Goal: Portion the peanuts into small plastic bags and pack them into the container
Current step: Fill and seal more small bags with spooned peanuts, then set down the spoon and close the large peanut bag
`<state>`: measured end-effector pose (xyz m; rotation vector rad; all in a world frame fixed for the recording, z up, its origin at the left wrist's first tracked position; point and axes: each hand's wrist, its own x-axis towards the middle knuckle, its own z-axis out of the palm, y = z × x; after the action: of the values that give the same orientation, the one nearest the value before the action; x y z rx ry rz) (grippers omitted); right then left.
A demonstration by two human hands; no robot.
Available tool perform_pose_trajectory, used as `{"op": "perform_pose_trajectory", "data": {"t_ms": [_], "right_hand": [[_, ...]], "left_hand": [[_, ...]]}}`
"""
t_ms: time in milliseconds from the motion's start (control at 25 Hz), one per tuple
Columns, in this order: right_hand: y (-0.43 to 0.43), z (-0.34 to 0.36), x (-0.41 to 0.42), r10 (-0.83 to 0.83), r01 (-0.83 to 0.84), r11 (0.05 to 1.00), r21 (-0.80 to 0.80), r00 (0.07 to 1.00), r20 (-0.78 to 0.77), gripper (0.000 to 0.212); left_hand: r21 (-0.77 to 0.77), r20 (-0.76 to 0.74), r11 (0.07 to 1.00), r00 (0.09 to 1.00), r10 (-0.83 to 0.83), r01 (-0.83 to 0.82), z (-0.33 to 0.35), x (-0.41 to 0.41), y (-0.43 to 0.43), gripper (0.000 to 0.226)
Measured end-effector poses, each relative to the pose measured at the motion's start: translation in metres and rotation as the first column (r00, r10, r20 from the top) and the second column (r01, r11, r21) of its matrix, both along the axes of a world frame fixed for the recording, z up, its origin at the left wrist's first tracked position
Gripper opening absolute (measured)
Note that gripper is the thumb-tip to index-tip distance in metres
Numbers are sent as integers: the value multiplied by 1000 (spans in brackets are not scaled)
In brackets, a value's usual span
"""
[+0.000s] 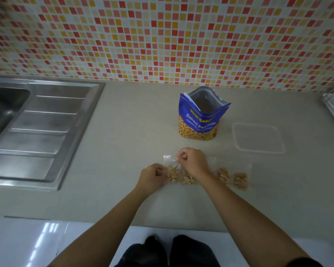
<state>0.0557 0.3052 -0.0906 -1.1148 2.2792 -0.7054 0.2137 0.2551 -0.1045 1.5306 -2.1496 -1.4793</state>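
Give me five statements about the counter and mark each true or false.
1. The peanut pouch stands upright and open. True.
2. The clear container holds filled bags. False: nothing shows inside it.
3. Both hands are on one small bag. True: the left hand holds its lower part and the right hand pinches its top.
4. The sink lies right of the pouch. False: it lies left.
5. Filled bags lie on the counter right of the hands. True.
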Motion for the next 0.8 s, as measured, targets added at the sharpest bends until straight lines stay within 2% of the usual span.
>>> {"op": "perform_pose_trajectory", "data": {"t_ms": [160, 280, 360, 480, 600, 680, 800], "right_hand": [[-1, -13, 1, 51, -43, 998, 51, 984, -170, 9], [-3, -19, -1, 73, -71, 997, 21, 981, -181, 11], [-3, -21, -3, 80, -86, 996, -29, 984, -158, 20], [2, -9, -5, 11, -39, 981, -191, 989, -147, 20], [4, 24, -10, -77, -10, 912, -411, 978, -195, 7], [4, 59, -17, -173, 21, 820, -572, 962, -212, 9], [0, 107, -43, -316, 18, 666, -746, 912, -260, 8]], "left_hand": [[-124, 56, 992, 998, 18, -11, -5, -2, 5, 31], [-166, 66, 986, 998, 9, 2, -9, -3, 5, 32], [-170, 60, 985, 998, -7, 17, -8, -2, 7, 33], [-292, 63, 956, 997, 43, -23, 5, -3, 3, 35], [-377, -126, 912, 984, 122, -162, 41, -18, -22, 20], [-406, -262, 889, 959, 107, -210, 77, -38, -46, 14], [-501, -313, 846, 950, 19, -182, 123, -78, -78, 22]]}}
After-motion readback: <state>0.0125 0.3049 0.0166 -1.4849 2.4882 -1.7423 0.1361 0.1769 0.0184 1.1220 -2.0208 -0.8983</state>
